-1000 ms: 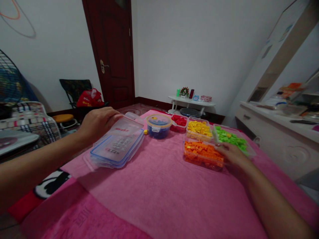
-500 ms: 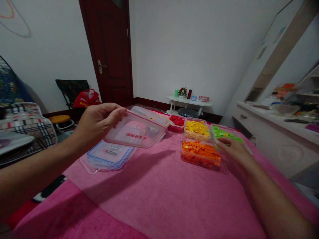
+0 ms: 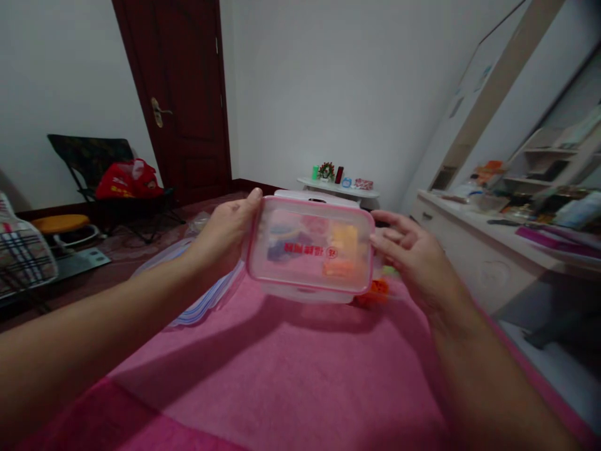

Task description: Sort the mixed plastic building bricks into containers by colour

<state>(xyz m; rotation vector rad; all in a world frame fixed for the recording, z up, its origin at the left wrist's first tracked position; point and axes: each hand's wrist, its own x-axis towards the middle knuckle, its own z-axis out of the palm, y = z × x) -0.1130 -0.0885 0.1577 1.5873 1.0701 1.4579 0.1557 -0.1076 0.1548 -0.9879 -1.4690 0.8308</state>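
Observation:
A clear container lid (image 3: 307,275) with a pink seal and red printing is raised upright in front of me. My left hand (image 3: 232,228) grips its left edge, thumb near the top corner. At the right edge, the thumb and fingers of my right hand (image 3: 406,254) close on the rim. Through the lid, blurred yellow and orange patches show from the boxes behind it. Part of the orange bricks (image 3: 375,293) peeks out below its lower right corner. Stacked lids with blue seals (image 3: 206,304) lie behind my left forearm, partly covered.
A pink cloth (image 3: 291,376) covers the surface before me. A white side table (image 3: 333,188) with small items stands by the far wall. To the right is a white cabinet (image 3: 455,244) with clutter on top; a folding chair holds a red bag (image 3: 129,180).
The lid has moved right and turned to face me, now hiding most of the brick boxes. My right hand has left the boxes and taken the lid's right edge. The view has shifted right.

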